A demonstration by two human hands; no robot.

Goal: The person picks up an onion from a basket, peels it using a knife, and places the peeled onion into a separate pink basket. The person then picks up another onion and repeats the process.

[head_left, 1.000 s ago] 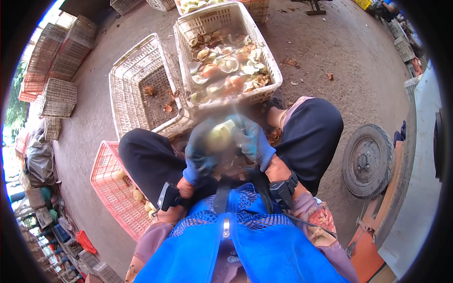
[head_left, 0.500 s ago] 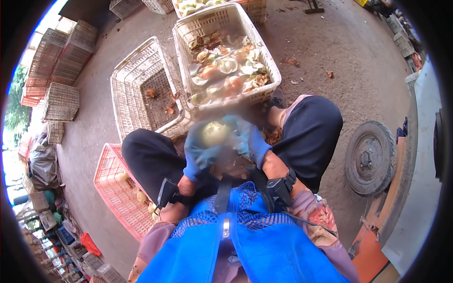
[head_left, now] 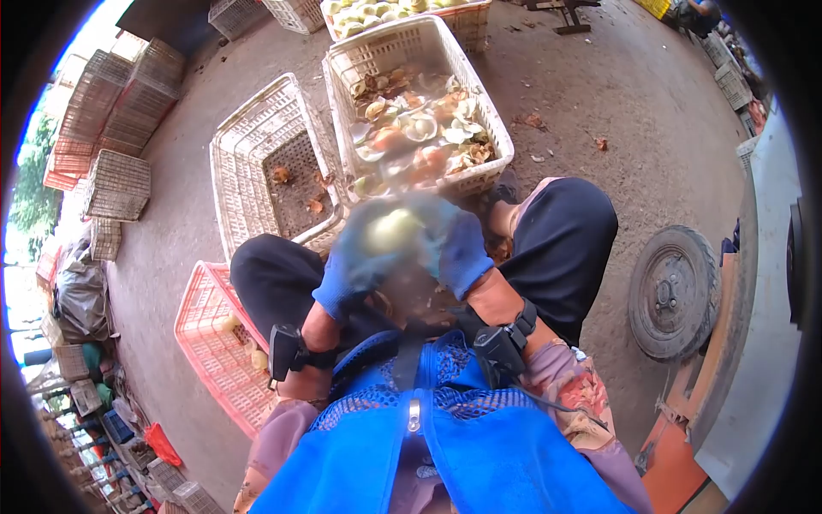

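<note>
Both hands wear blue gloves and meet between my knees. My left hand (head_left: 360, 257) is wrapped round a pale, roundish onion (head_left: 394, 231). Against the onion's right side is my right hand (head_left: 458, 244), its fingers bent and blurred; whether it holds anything else cannot be made out. Just beyond the hands stands a white crate (head_left: 505, 141) with peeled skins and onion scraps (head_left: 419, 127) in it. To its left, a second white crate (head_left: 244, 184) has a few brown skins on its bottom.
A pink crate (head_left: 214, 360) with some onions is beside my left knee. Another crate of pale onions (head_left: 377, 15) stands at the top. On the right lies a wheel (head_left: 674, 293) near an orange frame. Stacked crates (head_left: 120, 184) stand at the far left.
Both hands have shifted slightly, and the right hand has turned further over the onion. The view has moved a little, so the crates appear slightly lower and further right.
</note>
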